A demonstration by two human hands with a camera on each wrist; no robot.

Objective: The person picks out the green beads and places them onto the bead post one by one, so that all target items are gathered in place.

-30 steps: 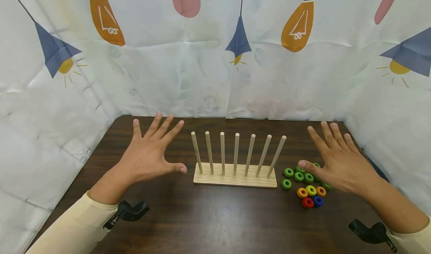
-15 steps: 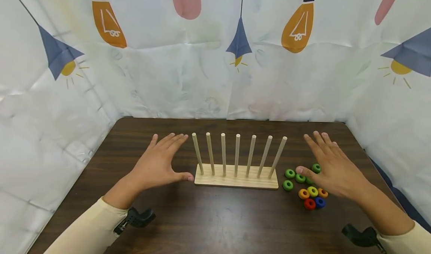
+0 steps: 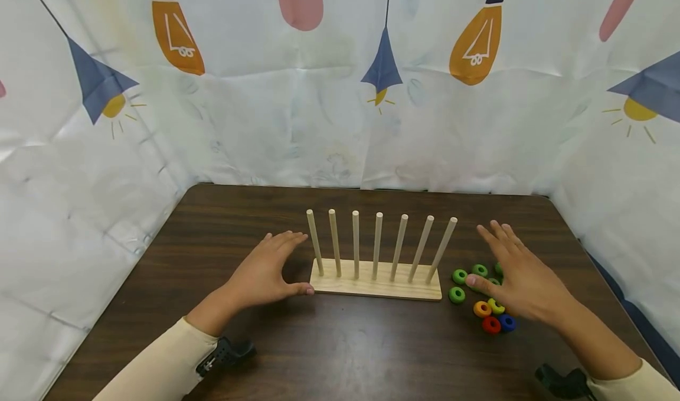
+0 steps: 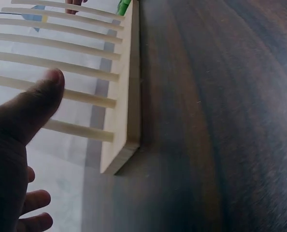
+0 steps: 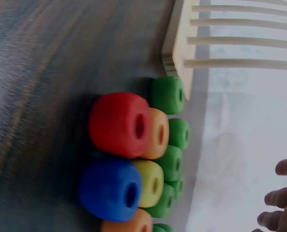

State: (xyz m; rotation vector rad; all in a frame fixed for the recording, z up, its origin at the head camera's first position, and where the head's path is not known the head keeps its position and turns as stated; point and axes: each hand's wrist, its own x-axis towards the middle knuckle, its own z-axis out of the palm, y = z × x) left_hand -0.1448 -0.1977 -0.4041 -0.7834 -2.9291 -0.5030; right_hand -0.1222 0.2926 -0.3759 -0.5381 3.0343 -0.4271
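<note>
A pale wooden peg rack with several upright pegs stands mid-table; its pegs bear nothing. My left hand is at the rack's left end, fingers extended and thumb spread, holding nothing; whether the thumb touches the base I cannot tell. Over the bead cluster to the right hovers my right hand, fingers spread and holding nothing. It hides some of the beads. Visible are several green beads, a red bead, a blue bead, a yellow bead and orange beads.
The dark wood-grain table ends at a back edge against a white printed sheet. Sheeting also hangs on both sides. Each forearm wears a black wrist mount.
My left hand has moved right and down, closer to the rack's left end. The right hand has lowered toward the beads and shifted slightly. Rack and beads keep their places on the table.
</note>
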